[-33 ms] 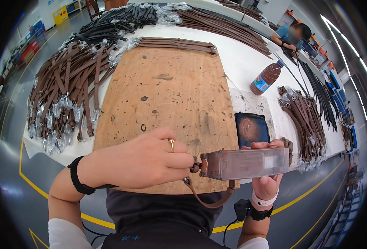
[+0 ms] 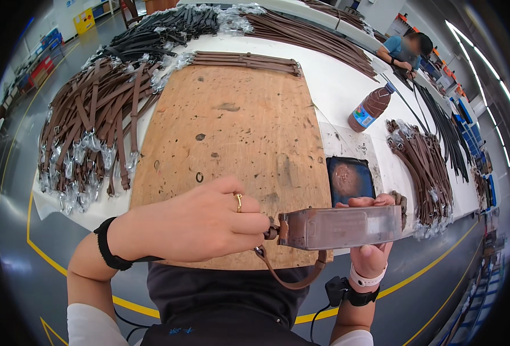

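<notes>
Under both hands lay a worn wooden board [image 2: 238, 132] on the white tabletop [image 2: 338, 86]. Left hand [image 2: 200, 222] pinched a brown strap [image 2: 292, 277]; right hand [image 2: 370, 230] held a metal block [image 2: 341, 226]. Beyond the grip lay strap piles [image 2: 88, 138], a bottle [image 2: 371, 109] and a dark pad [image 2: 350, 180].

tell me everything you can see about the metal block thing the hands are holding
The metal block is a long, boxy bar, dull grey with brown stains, lying level across the near edge of the wooden board. The right hand grips its right end from behind and below, with fingertips over the top. The left hand pinches at its left end, where a brown strap enters and loops down beneath it.
</notes>
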Tool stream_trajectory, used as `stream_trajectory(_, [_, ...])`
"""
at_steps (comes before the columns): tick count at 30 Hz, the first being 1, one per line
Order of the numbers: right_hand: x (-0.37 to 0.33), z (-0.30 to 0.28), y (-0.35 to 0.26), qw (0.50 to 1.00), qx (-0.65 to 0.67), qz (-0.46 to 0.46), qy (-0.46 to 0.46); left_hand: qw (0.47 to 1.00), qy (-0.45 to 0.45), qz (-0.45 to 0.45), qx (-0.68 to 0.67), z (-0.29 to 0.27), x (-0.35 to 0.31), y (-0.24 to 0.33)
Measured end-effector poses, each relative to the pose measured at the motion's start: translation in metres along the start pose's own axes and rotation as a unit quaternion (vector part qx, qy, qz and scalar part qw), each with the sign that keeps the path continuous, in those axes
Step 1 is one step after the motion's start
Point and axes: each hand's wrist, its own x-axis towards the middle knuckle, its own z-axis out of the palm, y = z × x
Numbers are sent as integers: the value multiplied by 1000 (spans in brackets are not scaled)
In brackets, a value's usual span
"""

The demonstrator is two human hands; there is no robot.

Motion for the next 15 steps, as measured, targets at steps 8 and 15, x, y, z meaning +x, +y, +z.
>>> stream_trajectory(8, [-1, -3, -6, 999, -43, -28, -12, 1000, 3, -4, 7, 2, 0, -1])
stream_trajectory(15, [-5, -22, -10, 997, -70, -42, 15, 1000, 23, -5, 4, 2, 1, -2])
